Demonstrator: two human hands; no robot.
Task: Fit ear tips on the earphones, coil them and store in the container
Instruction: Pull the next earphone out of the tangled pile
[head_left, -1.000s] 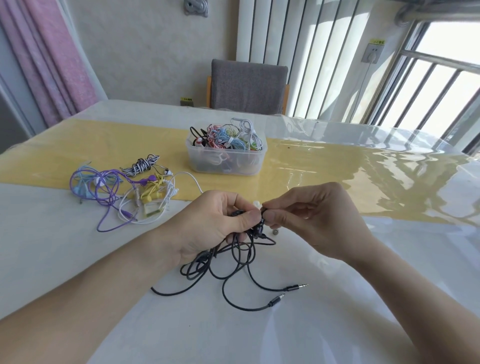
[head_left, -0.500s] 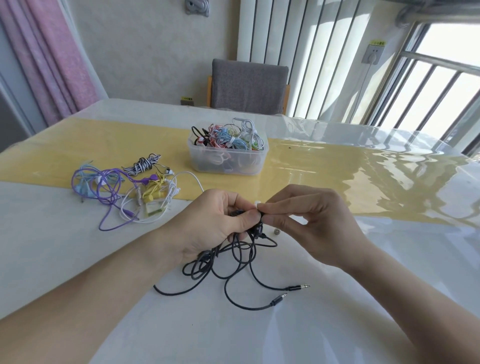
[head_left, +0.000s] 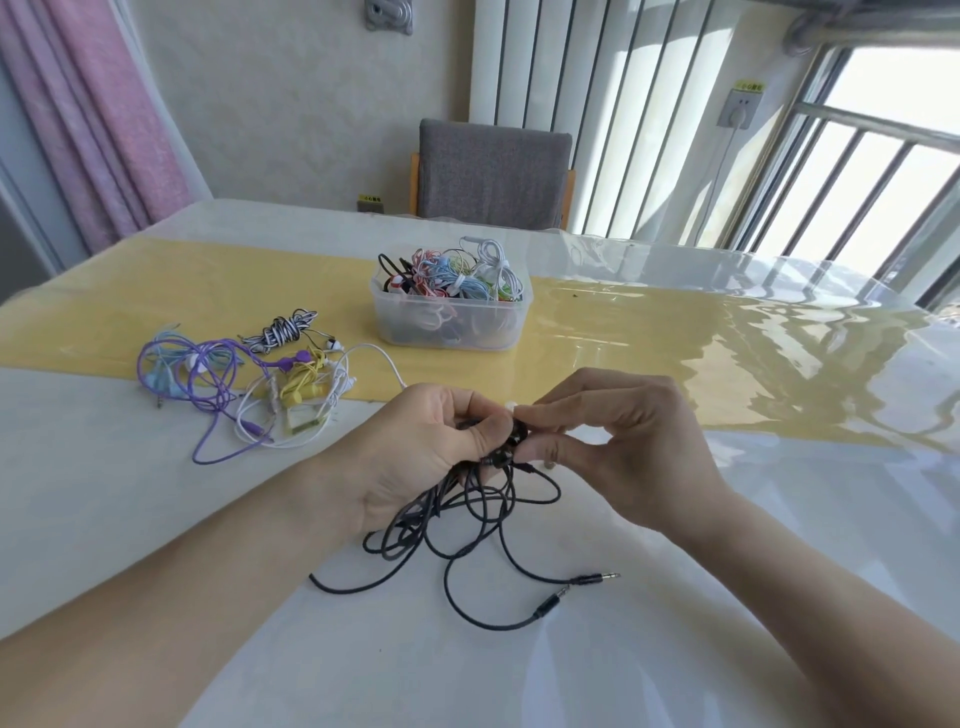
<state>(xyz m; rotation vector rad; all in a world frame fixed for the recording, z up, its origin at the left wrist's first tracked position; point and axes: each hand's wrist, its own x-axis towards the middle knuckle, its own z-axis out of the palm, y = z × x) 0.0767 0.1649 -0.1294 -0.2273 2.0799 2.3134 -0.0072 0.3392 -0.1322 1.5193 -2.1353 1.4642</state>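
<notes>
Black earphones (head_left: 511, 444) sit right between the fingertips, left hand (head_left: 415, 462) gripping the bud end, right hand (head_left: 618, 447) pinching a white ear tip (head_left: 511, 407) against it; the cable dangles below onto the tabletop (head_left: 727, 597). Beyond the fingers, the container (head_left: 451, 322); loose coloured earphones (head_left: 244, 384) lie left.

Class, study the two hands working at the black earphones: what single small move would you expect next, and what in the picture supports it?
Probably the right hand presses the white ear tip fully onto the earbud that the left hand pinches. The tip sits right between both hands' fingertips, while the black cable lies loose and uncoiled on the table, so coiling seems premature.
</notes>
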